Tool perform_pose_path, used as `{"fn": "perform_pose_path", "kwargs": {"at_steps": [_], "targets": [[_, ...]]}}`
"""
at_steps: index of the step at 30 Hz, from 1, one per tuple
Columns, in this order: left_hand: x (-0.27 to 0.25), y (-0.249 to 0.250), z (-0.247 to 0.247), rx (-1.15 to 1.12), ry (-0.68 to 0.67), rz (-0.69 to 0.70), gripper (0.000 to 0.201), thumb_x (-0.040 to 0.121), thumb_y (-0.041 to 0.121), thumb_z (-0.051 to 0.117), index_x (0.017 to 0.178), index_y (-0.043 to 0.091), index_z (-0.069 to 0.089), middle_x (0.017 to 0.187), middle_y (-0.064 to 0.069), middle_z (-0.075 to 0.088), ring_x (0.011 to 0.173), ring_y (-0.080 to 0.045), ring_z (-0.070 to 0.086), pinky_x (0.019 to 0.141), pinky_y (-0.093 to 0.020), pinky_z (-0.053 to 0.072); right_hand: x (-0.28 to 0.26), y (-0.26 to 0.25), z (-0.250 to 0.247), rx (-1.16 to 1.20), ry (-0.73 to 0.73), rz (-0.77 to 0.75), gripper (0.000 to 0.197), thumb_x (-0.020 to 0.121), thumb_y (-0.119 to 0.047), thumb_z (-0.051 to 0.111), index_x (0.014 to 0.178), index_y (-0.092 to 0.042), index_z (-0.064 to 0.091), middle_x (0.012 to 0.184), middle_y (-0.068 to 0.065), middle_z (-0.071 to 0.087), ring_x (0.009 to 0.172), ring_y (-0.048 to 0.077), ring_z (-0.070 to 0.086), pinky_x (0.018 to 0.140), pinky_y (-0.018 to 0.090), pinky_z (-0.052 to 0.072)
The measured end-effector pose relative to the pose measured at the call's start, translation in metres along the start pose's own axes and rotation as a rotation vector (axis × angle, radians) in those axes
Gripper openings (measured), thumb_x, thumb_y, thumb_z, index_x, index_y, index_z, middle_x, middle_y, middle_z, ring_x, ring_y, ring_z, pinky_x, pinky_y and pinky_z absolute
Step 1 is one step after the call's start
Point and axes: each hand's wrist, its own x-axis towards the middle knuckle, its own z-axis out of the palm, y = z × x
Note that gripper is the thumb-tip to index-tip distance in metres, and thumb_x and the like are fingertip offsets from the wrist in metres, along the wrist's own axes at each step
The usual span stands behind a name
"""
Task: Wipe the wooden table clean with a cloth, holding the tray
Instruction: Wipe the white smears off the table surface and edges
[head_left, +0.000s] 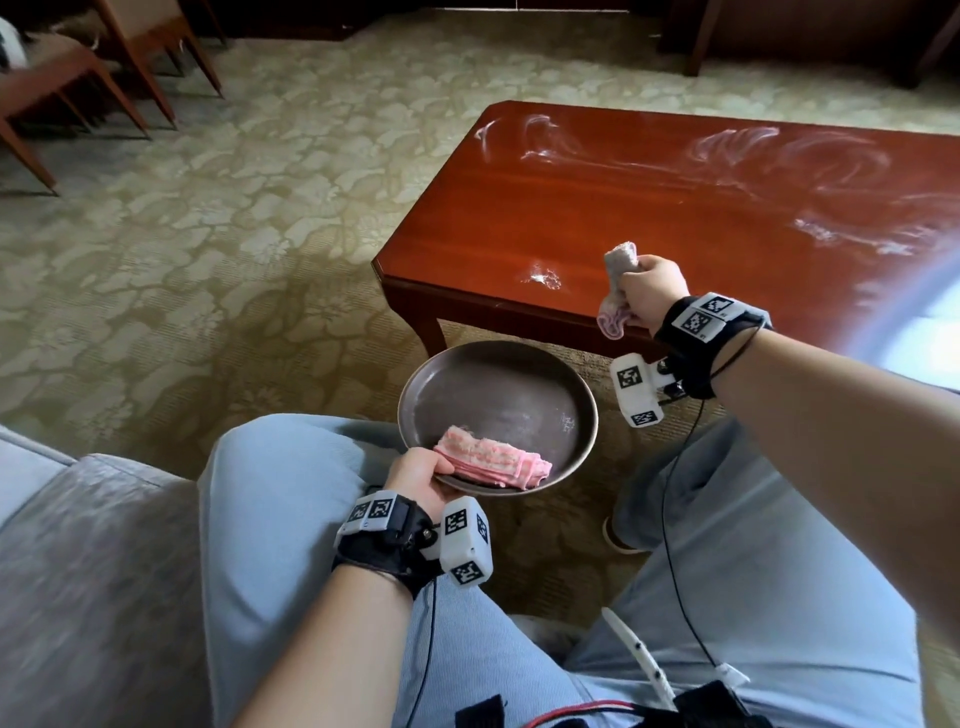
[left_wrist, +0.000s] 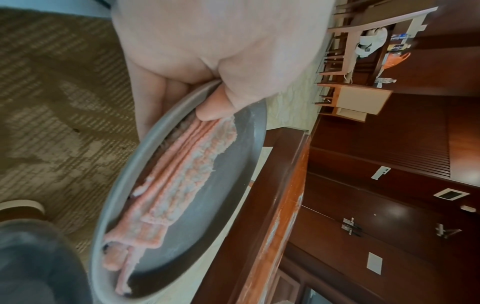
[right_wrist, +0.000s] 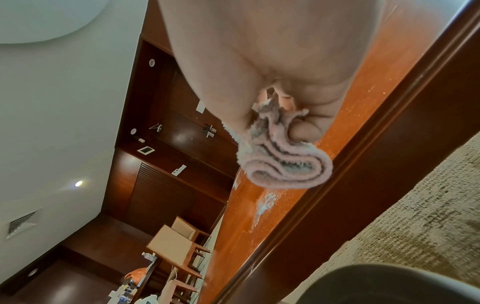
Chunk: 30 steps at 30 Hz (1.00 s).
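Observation:
My left hand (head_left: 418, 475) grips the near rim of a round dark tray (head_left: 483, 384) held below the table's near edge, its thumb (left_wrist: 210, 110) pressing on a folded pink cloth (head_left: 491, 462) that lies in the tray (left_wrist: 213, 216). My right hand (head_left: 647, 296) holds a bunched pink-grey cloth (head_left: 615, 288) just above the near edge of the red-brown wooden table (head_left: 649, 218). In the right wrist view the cloth (right_wrist: 283, 162) hangs from the curled fingers. White powder (head_left: 543, 275) lies left of the cloth, with white smears (head_left: 737, 150) across the top.
Patterned beige carpet (head_left: 234, 234) surrounds the table. Wooden chairs (head_left: 78, 73) stand at the far left. I sit on a grey sofa (head_left: 78, 545), my knees in light jeans (head_left: 280, 478) close to the table's near edge. Dark wood cabinets (left_wrist: 389, 185) line the wall.

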Motion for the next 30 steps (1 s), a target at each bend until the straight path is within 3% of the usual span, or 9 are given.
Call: {"fn": "perform_pose_path", "kwargs": {"at_steps": [5,8,12,15,18,21,24,27,30], "targets": [[0.021,0.006,0.013,0.137,0.005,-0.038,0.057,0.058,0.001,0.057,0.114,-0.010,0.056,0.128,-0.031,0.060,0.112,-0.041,0.062,0.107,-0.048,0.043,0.014,0.005,-0.001,-0.034,0.030,0.025,0.020,0.086,-0.015,0.049,0.100,-0.017,0.064,0.096,0.013,0.070,0.085,0.032,0.072,0.075,0.050,0.060],[0.030,0.013,0.028,0.130,0.007,-0.063,0.014,0.084,-0.005,0.048,0.096,-0.002,0.054,0.142,-0.029,0.049,0.104,-0.030,0.057,0.097,-0.040,0.046,0.026,0.009,-0.001,-0.117,0.062,0.012,0.017,0.087,-0.026,0.053,0.099,-0.022,0.064,0.090,0.008,0.070,0.083,0.029,0.071,0.074,0.049,0.061],[0.038,0.008,0.032,0.064,-0.036,-0.044,0.046,0.076,0.001,0.048,0.120,-0.011,0.057,0.127,-0.031,0.061,0.116,-0.043,0.061,0.106,-0.047,0.046,0.039,0.008,0.004,-0.327,0.072,-0.034,0.026,0.094,-0.034,0.045,0.093,-0.016,0.063,0.092,0.011,0.069,0.084,0.031,0.067,0.074,0.040,0.057],[0.048,0.012,0.036,0.024,-0.052,-0.068,0.047,0.079,0.003,0.048,0.124,-0.009,0.056,0.125,-0.028,0.062,0.114,-0.041,0.063,0.088,-0.042,0.056,0.054,0.009,0.007,-0.541,0.087,-0.081,0.027,0.095,-0.023,0.043,0.108,-0.009,0.062,0.108,0.014,0.065,0.099,0.034,0.062,0.072,0.033,0.044],[0.060,0.019,0.042,-0.017,-0.094,-0.108,0.049,0.079,0.001,0.047,0.127,-0.007,0.054,0.123,-0.026,0.064,0.109,-0.037,0.066,0.072,-0.036,0.058,0.068,0.007,0.019,-0.756,-0.004,-0.098,0.036,0.093,-0.012,0.046,0.128,-0.011,0.055,0.125,0.016,0.058,0.115,0.037,0.054,0.084,0.036,0.045],[0.068,0.025,0.044,-0.013,-0.069,-0.110,0.047,0.076,-0.006,0.046,0.123,-0.009,0.053,0.123,-0.025,0.061,0.112,-0.038,0.062,0.082,-0.038,0.055,0.078,-0.004,0.037,-1.048,-0.170,-0.136,0.053,0.088,-0.018,0.051,0.140,-0.023,0.044,0.137,0.009,0.049,0.122,0.035,0.045,0.083,0.036,0.042],[0.074,0.031,0.044,-0.034,-0.079,-0.105,0.064,0.064,-0.010,0.048,0.128,-0.009,0.051,0.130,-0.025,0.057,0.116,-0.039,0.059,0.084,-0.038,0.054,0.085,-0.017,0.055,-1.246,-0.261,-0.217,0.063,0.089,-0.020,0.050,0.149,-0.026,0.030,0.154,0.004,0.033,0.131,0.029,0.042,0.098,0.038,0.036],[0.081,0.033,0.043,-0.084,-0.068,-0.111,0.058,0.073,-0.016,0.039,0.129,-0.005,0.050,0.126,-0.028,0.060,0.113,-0.043,0.061,0.077,-0.043,0.059,0.088,-0.032,0.070,-1.296,-0.321,-0.260,0.067,0.091,-0.022,0.050,0.150,-0.028,0.021,0.159,0.000,0.025,0.136,0.030,0.037,0.104,0.040,0.033],[0.084,0.031,0.044,-0.122,-0.082,-0.095,0.062,0.074,-0.017,0.038,0.133,-0.002,0.048,0.125,-0.028,0.061,0.112,-0.044,0.061,0.076,-0.045,0.059,0.092,-0.038,0.084,-1.273,-0.330,-0.347,0.061,0.093,-0.020,0.050,0.148,-0.024,0.025,0.157,0.001,0.027,0.137,0.028,0.037,0.107,0.041,0.031]]}}
